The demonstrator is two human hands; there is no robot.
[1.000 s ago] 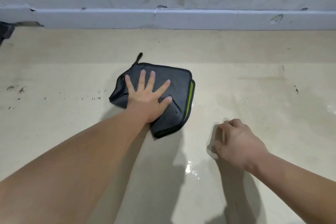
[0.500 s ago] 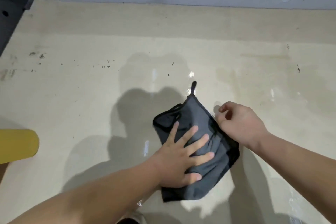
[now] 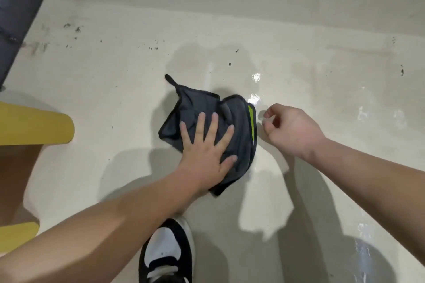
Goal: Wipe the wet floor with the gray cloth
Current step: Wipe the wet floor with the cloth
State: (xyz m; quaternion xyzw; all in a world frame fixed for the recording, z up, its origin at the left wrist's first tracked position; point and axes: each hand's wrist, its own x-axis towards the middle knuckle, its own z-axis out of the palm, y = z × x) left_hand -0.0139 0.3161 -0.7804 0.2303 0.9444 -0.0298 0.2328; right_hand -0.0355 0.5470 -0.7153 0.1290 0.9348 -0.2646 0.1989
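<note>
Head view, looking down at a pale floor [image 3: 119, 103]. No brand, label or readable writing shows on any item.

Cloth [image 3: 197, 108]: gray, dark-edged, bunched and folded, lying on the floor at the centre of the frame. A bright green strip [image 3: 252, 122] runs along its right edge; a small loop [image 3: 170, 79] sticks out at its upper left corner.

Left hand [image 3: 207, 151]: flat, fingers spread wide, palm pressed down on the lower middle of the cloth. It grips nothing; it only presses.

Right hand [image 3: 289, 131]: just right of the cloth, beside the green strip, fingers loosely curled inward with nothing held. Whether it touches the floor cannot be told.

Wet patches [image 3: 255, 87]: shiny glints above and to the right of the cloth, and more sheen at the lower right of the frame.

Shoe [image 3: 166, 253]: black and white, bottom centre, cut off by the lower edge.

Yellow object [image 3: 34, 126]: left edge, cut off, kind unclear.

Dark gray panel [image 3: 20, 7]: upper left corner, cut off.

Dark specks mark the floor in the upper left area.
</note>
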